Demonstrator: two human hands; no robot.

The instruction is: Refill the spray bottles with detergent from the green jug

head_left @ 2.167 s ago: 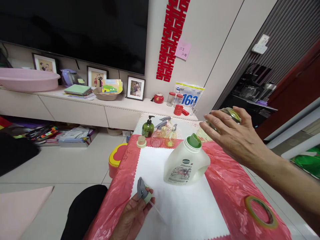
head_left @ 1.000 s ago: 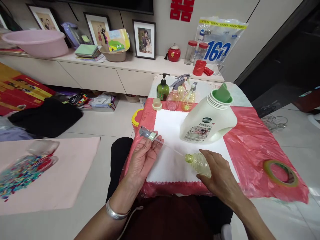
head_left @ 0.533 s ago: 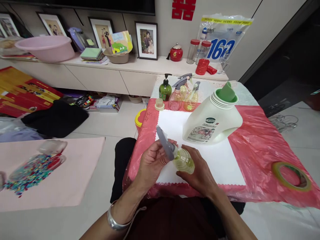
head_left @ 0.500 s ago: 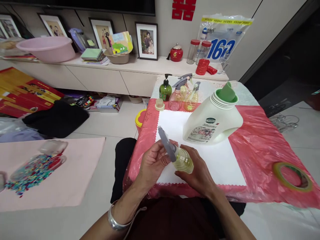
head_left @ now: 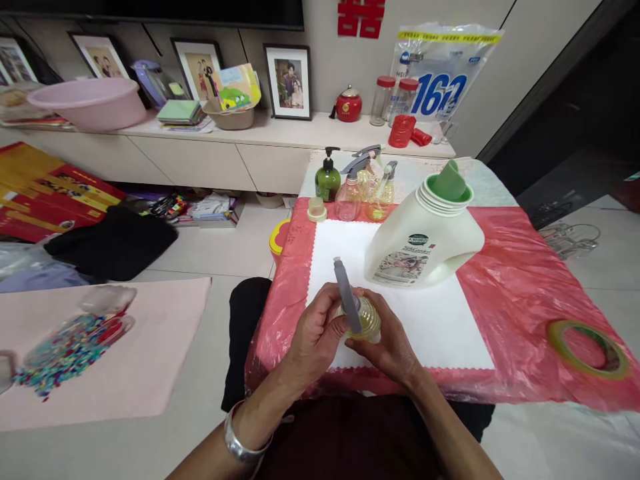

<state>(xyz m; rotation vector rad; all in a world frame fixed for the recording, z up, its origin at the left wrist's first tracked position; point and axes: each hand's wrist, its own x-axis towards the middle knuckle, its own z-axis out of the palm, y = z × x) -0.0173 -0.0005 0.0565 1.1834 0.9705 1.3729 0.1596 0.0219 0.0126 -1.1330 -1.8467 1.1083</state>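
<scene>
Both hands are on a small spray bottle (head_left: 371, 320) of clear ribbed plastic with yellowish liquid in it. My left hand (head_left: 320, 330) pinches its grey spray head (head_left: 347, 293) at the neck, the fingers partly hidden behind it. Around the bottle's body wraps my right hand (head_left: 390, 340). The bottle is above the near part of a white sheet (head_left: 425, 333). Just beyond my right hand stands a large cream detergent jug (head_left: 425, 233), its mouth holding a green cap (head_left: 451, 181).
A green pump bottle (head_left: 327, 179), a pink spray bottle (head_left: 348, 200), more spray bottles and a beige cap (head_left: 317, 209) stand at the table's back left. A tape roll (head_left: 587, 349) lies right on red plastic (head_left: 520, 267). Colourful beads (head_left: 65, 360) cover part of a pink mat at left.
The bottle has turned more upright, and its spray head now points more directly away from me. Both hands still hold it. The camera view has shifted slightly.
</scene>
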